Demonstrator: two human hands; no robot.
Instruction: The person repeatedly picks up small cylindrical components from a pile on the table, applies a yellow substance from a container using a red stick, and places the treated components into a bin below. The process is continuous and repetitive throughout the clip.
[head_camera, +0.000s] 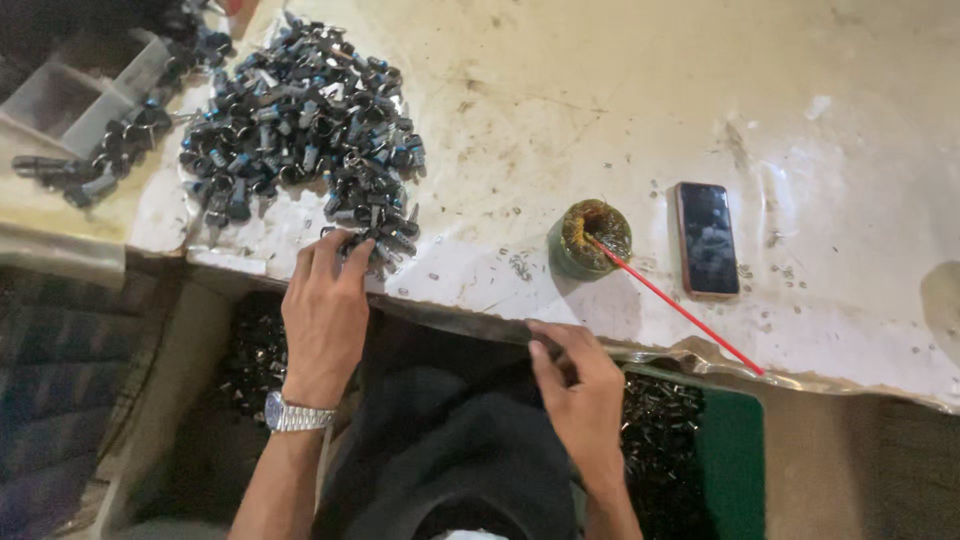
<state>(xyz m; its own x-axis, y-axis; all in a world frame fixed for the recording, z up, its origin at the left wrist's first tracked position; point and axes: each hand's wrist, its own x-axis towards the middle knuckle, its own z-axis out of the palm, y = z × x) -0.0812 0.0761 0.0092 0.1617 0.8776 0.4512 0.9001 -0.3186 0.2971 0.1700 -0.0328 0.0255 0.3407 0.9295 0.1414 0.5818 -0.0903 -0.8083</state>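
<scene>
Hundreds of small dark metal bolts with blue bands (300, 120) lie heaped on the stained white tabletop (600, 90). Left hand (325, 315) fingers grasp several at the heap's near edge; right hand (580, 390) fingers pinch the tabletop's rim. Right of the heap, a round green pot (590, 238) holds brownish paste and a red stick (680, 308).

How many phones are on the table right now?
1. A single phone lies flat, screen up, on the white table, right of the small green pot with the red stick. Another could be out of frame.
</scene>
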